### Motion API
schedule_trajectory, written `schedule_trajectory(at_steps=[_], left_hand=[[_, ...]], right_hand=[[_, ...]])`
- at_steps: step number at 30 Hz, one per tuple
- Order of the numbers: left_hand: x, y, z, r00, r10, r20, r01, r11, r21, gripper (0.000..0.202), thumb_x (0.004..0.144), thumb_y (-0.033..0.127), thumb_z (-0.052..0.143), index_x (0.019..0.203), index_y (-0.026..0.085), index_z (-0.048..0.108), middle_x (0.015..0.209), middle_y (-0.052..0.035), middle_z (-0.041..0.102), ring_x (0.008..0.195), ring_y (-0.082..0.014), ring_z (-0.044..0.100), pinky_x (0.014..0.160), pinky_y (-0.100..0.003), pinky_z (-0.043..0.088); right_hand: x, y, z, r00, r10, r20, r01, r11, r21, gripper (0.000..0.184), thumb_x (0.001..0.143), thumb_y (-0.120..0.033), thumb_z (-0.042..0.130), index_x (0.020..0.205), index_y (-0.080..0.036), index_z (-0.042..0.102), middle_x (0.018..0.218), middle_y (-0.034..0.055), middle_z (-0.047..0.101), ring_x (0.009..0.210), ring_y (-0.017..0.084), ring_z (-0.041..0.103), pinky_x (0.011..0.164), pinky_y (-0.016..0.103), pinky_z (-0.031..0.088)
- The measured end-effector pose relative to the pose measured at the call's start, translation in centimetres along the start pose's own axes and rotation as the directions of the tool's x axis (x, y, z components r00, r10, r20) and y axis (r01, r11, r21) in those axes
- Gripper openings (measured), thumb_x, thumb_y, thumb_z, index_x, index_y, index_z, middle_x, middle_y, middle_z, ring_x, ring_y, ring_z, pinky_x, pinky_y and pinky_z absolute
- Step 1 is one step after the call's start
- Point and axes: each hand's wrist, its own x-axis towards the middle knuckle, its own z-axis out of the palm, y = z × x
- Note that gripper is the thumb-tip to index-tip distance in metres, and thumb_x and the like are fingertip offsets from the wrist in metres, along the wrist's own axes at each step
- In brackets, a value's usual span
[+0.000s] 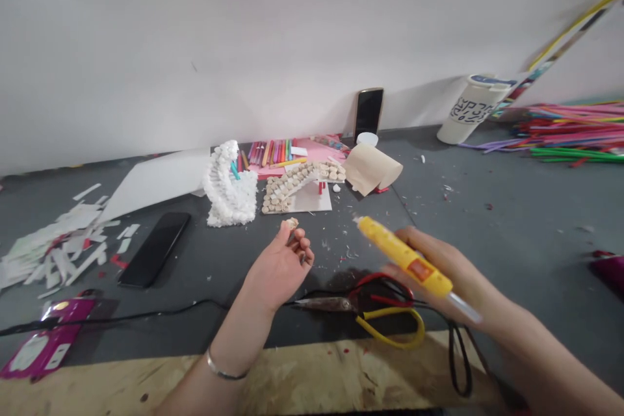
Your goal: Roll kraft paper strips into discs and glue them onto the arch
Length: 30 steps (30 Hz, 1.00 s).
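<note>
My left hand (283,260) is raised palm-up over the dark grey mat (487,234), pinching a small pale cork-like piece (291,223) between thumb and fingertips. My right hand (439,266) grips a yellow glue gun (402,257) with an orange label, its nozzle pointing left toward the small piece; a clear glue stick juts from its rear. Beyond my hands lies a small model (297,185) of several round cork slices on a white card, and a white foam-bead arch (229,185) stands to its left.
Scissors with yellow and red handles (370,312) and a black cord lie just below my hands. A black phone (155,248) lies at left near white paper scraps (53,250). Coloured markers, a rolled brown paper, an upright phone, a white cup (470,109) and coloured straws sit farther back.
</note>
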Motion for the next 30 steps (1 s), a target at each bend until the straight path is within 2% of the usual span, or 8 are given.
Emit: schedule_trajectory(at_steps=[3, 9, 13, 16, 21, 30], left_hand=[[-0.2, -0.2, 0.3, 1.0, -0.015, -0.015, 0.015, 1.0, -0.006, 0.016, 0.095, 0.03, 0.051, 0.087, 0.018, 0.06, 0.077, 0.0004, 0.059, 0.066, -0.0106, 0.059, 0.062, -0.024, 0.05], [-0.6, -0.5, 1.1, 0.998, -0.041, -0.048, 0.041, 0.999, 0.002, 0.021, 0.098, 0.032, 0.046, 0.091, 0.018, 0.061, 0.079, -0.0003, 0.061, 0.068, -0.0109, 0.062, 0.067, -0.026, 0.052], [-1.1, -0.6, 1.6, 0.996, -0.067, -0.052, 0.067, 0.998, -0.008, 0.018, 0.097, 0.029, 0.048, 0.091, 0.019, 0.061, 0.082, -0.0008, 0.063, 0.069, -0.0112, 0.064, 0.069, -0.027, 0.052], [-1.2, -0.6, 1.7, 0.996, -0.077, -0.036, 0.077, 0.997, -0.02, 0.016, 0.096, 0.029, 0.051, 0.09, 0.019, 0.062, 0.081, -0.0008, 0.063, 0.069, -0.0119, 0.064, 0.068, -0.026, 0.051], [-1.1, -0.5, 1.8, 0.995, -0.077, -0.059, 0.074, 0.996, -0.041, 0.024, 0.098, 0.031, 0.045, 0.087, 0.017, 0.062, 0.078, -0.001, 0.064, 0.066, -0.012, 0.064, 0.066, -0.027, 0.05], [-1.2, -0.6, 1.9, 0.995, -0.088, -0.054, 0.086, 0.995, -0.046, 0.016, 0.094, 0.028, 0.054, 0.086, 0.017, 0.062, 0.077, -0.0001, 0.064, 0.063, -0.0098, 0.063, 0.063, -0.023, 0.05]], right_hand=[[1.3, -2.0, 1.2, 0.982, -0.173, 0.081, 0.171, 0.985, 0.038, 0.025, 0.087, -0.041, 0.062, 0.082, -0.021, 0.048, 0.075, 0.0014, 0.054, 0.065, 0.014, 0.049, 0.059, 0.026, 0.039], [3.1, -3.5, 3.4, 0.961, -0.273, 0.051, 0.276, 0.958, -0.075, 0.027, 0.088, -0.04, 0.059, 0.076, -0.019, 0.047, 0.07, 0.0022, 0.052, 0.066, 0.016, 0.047, 0.058, 0.027, 0.034], [3.4, -3.4, 4.4, 0.952, -0.301, 0.059, 0.307, 0.941, -0.141, 0.022, 0.086, -0.031, 0.059, 0.073, -0.02, 0.046, 0.067, 0.0012, 0.05, 0.063, 0.016, 0.044, 0.057, 0.028, 0.031], [3.4, -3.2, 4.9, 0.951, -0.306, 0.05, 0.31, 0.937, -0.16, 0.022, 0.085, -0.031, 0.059, 0.072, -0.02, 0.046, 0.067, 0.0011, 0.05, 0.063, 0.016, 0.044, 0.056, 0.028, 0.029], [3.5, -2.9, 5.1, 0.954, -0.299, 0.023, 0.299, 0.939, -0.168, 0.021, 0.086, -0.031, 0.057, 0.071, -0.02, 0.046, 0.065, 0.001, 0.05, 0.061, 0.015, 0.043, 0.055, 0.029, 0.027], [3.4, -2.7, 5.1, 0.959, -0.282, 0.02, 0.281, 0.946, -0.16, 0.022, 0.087, -0.03, 0.055, 0.07, -0.019, 0.046, 0.063, 0.0004, 0.05, 0.059, 0.014, 0.044, 0.054, 0.028, 0.025]])
